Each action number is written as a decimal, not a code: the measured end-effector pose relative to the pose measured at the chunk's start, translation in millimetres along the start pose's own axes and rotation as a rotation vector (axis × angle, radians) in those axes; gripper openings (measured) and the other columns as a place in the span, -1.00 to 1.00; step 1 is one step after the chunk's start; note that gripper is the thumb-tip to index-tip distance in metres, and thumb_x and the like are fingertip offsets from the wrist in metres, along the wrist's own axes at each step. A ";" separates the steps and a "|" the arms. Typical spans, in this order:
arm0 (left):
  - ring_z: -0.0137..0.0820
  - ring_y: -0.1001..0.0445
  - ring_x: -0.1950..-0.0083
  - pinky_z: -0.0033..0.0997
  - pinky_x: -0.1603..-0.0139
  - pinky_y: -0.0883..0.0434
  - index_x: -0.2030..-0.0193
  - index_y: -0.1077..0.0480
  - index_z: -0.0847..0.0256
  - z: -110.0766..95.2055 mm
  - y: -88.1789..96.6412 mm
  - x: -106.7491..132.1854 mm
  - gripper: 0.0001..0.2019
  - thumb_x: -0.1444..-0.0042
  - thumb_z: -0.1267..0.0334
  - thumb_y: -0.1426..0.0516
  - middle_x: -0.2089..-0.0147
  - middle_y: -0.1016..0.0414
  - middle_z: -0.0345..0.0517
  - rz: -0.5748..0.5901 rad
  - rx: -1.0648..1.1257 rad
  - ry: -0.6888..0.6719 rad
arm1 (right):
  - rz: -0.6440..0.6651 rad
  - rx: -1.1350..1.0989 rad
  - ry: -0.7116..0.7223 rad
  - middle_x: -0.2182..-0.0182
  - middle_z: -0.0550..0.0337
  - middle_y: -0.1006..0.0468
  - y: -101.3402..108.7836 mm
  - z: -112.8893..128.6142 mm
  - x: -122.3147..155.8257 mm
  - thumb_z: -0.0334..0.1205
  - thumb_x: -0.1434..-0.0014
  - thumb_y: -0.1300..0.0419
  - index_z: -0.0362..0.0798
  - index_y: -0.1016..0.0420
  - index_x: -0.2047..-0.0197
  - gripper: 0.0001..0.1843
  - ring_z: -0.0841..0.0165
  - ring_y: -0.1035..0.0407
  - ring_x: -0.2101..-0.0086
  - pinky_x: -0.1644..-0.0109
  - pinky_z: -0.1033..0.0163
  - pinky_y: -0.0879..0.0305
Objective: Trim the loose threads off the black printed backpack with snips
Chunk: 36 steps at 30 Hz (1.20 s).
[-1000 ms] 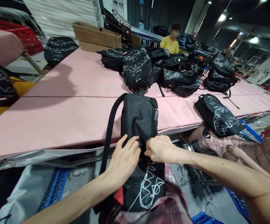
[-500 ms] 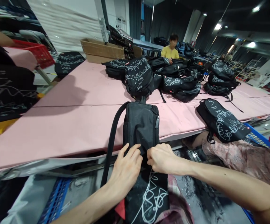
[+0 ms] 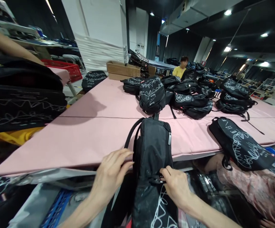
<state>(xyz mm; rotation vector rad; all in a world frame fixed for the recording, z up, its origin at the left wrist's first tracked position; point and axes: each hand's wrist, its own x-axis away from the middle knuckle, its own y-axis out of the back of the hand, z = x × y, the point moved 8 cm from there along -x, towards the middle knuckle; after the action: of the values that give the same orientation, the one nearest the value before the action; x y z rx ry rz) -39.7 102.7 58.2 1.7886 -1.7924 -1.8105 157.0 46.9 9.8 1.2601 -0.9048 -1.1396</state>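
A black backpack (image 3: pixel 155 148) with white scribble print on its lower part lies before me, its upper end on the pink table and its lower end hanging over the edge toward me. At its left side my left hand (image 3: pixel 112 172) is open, thumb and fingers apart, fingertips close to the bag's edge; contact there is unclear. My right hand (image 3: pixel 176 183) is closed in a pinch at the front panel, on what looks like a small dark zipper pull (image 3: pixel 160 181) with a metallic glint, partly covered by fingers. Another zipper pull (image 3: pixel 170 138) hangs at the upper right.
On the pink table (image 3: pixel 85 136), an upright backpack (image 3: pixel 152 95) and several piled black bags (image 3: pixel 193 104) stand beyond. One backpack (image 3: pixel 242 144) overhangs the right edge beside a person's patterned sleeve (image 3: pixel 249 188). Another person's arm (image 3: pixel 13 44) reaches over a large bag at left.
My left hand has moved off the front panel to the bag's left side, its fingers opening. The right hand remains closed at the panel, now more to its right. The view has tilted up.
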 end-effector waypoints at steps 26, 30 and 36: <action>-0.47 -0.22 0.45 -0.49 0.39 -0.16 0.51 -0.30 0.26 33.5 -51.7 -68.7 -0.77 -0.03 0.15 -0.08 0.52 -0.34 -0.20 -0.094 1.000 0.691 | -0.306 0.221 0.189 0.34 0.13 -0.49 98.9 24.2 -103.7 -0.23 -0.24 -0.05 -0.05 -0.42 0.14 -0.82 0.32 -0.32 0.32 0.29 0.25 -0.10; -0.47 -0.20 0.46 -0.49 0.40 -0.16 0.52 -0.30 0.26 31.5 -50.4 -70.6 -0.78 -0.05 0.17 -0.07 0.53 -0.32 -0.22 -0.099 1.013 0.671 | -0.221 0.347 0.221 0.39 0.12 -0.46 100.0 40.9 -115.2 -0.27 -0.24 -0.03 -0.06 -0.43 0.27 -0.83 0.31 -0.29 0.36 0.34 0.22 -0.05; -0.48 -0.20 0.46 -0.50 0.41 -0.17 0.52 -0.27 0.25 24.6 -50.7 -73.4 -0.79 -0.03 0.19 -0.08 0.52 -0.28 -0.24 -0.088 1.030 0.624 | -0.141 0.482 0.299 0.47 0.05 -0.39 101.7 69.7 -115.6 -0.55 -0.08 0.02 -0.11 -0.37 0.37 -0.78 0.26 -0.23 0.42 0.39 0.19 -0.04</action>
<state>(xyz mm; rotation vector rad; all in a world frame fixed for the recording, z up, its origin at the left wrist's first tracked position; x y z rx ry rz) 1.1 185.6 63.4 2.3005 -2.4815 -0.1087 77.5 137.3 128.5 1.8573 -0.9010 -0.8289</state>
